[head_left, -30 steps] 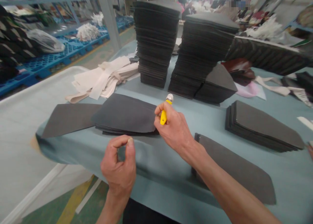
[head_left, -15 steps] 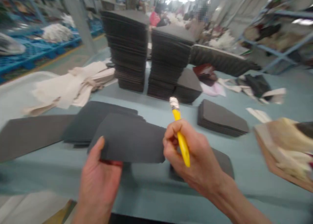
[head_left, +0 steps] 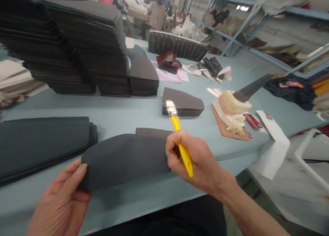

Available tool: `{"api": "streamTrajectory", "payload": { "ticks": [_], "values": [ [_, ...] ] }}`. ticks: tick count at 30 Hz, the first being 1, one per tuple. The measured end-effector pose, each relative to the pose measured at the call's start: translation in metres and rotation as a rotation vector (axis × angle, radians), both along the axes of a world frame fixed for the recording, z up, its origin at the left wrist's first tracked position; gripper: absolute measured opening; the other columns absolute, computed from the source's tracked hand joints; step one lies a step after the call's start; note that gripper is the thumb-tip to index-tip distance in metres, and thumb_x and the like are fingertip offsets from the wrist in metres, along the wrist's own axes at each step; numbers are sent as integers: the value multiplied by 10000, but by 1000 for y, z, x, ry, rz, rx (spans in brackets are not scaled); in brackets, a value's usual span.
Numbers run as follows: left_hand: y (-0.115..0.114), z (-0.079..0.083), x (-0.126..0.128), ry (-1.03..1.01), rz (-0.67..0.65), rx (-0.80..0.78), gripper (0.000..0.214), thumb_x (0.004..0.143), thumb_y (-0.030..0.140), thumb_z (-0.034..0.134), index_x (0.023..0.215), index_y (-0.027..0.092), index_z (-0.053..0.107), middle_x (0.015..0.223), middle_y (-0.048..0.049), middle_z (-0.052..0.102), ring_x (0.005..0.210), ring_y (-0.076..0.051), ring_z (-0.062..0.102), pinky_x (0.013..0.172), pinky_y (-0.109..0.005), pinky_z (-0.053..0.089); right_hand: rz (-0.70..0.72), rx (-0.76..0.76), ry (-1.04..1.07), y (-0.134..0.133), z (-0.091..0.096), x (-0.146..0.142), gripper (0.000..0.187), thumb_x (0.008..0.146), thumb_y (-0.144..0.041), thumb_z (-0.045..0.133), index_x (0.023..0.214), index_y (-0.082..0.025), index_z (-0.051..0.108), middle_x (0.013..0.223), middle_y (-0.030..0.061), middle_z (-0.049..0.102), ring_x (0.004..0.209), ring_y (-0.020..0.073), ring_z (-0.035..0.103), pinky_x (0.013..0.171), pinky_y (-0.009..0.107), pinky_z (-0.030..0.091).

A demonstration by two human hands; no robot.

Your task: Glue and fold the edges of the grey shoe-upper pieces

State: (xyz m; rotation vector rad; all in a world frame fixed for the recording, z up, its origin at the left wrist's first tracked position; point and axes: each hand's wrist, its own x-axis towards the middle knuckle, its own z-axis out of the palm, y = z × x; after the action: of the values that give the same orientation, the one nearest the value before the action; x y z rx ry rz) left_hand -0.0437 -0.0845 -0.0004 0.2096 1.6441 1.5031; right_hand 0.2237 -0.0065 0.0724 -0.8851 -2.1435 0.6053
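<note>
The widest thing here is the blue-grey table [head_left: 123,109], running under everything. I read the clock from the dark panel [head_left: 125,160] in front of the worker, with twelve on the far side. Two tall stacks tower on the table: the left stack [head_left: 33,37] near half past ten, the right stack [head_left: 89,44] near half past eleven, with a lower stack [head_left: 144,76] just beside it. A flat pile [head_left: 43,136] of dark sheets lies between nine and ten.

The dark panel itself sits at the centre, raised at the table's near side, hiding part of a grey piece [head_left: 151,132] toward one o'clock. Beyond, between one and two, rests a short stack [head_left: 185,100].

Now the hands. At eight o'clock the left hand [head_left: 60,195] pinches the panel's corner, thumb on top. At three the right hand [head_left: 202,160] is curled round a yellow brush [head_left: 183,152], its whitened bristles pointing to eleven; its fingers meet the panel's end, but I can't tell whether they grip that too.
</note>
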Motion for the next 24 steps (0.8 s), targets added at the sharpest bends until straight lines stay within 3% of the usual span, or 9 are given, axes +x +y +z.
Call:
{"api": "streamTrajectory", "payload": {
  "ticks": [4, 8, 13, 18, 24],
  "values": [
    [24, 25, 20, 41, -97, 62, 510, 461, 329, 1029, 926, 255, 832, 891, -23, 841, 782, -181, 732, 603, -195, 625, -147, -47, -37, 18, -1, 33, 139, 861, -139, 584, 934, -248, 539, 769, -54, 635, 608, 94, 582, 624, 233, 493],
    [47, 36, 33, 134, -233, 160, 502, 461, 299, 1059, 886, 222, 803, 787, 7, 791, 721, -129, 669, 606, -171, 579, -316, -105, 8, 29, -13, 59, 126, 826, -211, 630, 924, -249, 561, 818, -22, 648, 663, 124, 593, 657, 282, 510],
    [59, 28, 42, 256, -440, 113, 373, 593, 298, 1014, 854, 166, 782, 683, 21, 698, 577, -65, 524, 510, -145, 416, -428, -111, 102, 28, -38, 85, 141, 802, -219, 666, 912, -254, 583, 781, -29, 604, 621, 127, 550, 618, 306, 499],
    [58, 21, 48, 402, -635, 51, 269, 721, 354, 935, 761, 161, 752, 589, 12, 626, 539, -86, 516, 527, -186, 399, -433, -146, 150, 27, -68, 102, 134, 797, -243, 683, 896, -265, 596, 763, -40, 592, 587, 124, 534, 597, 316, 492],
    [60, 20, 49, 534, -696, -38, 283, 734, 410, 884, 666, 202, 705, 530, 4, 543, 490, -115, 409, 480, -251, 266, -435, -159, 164, 29, -86, 108, 149, 792, -219, 709, 881, -268, 600, 807, -16, 614, 612, 124, 521, 605, 320, 507]
  ]
}}
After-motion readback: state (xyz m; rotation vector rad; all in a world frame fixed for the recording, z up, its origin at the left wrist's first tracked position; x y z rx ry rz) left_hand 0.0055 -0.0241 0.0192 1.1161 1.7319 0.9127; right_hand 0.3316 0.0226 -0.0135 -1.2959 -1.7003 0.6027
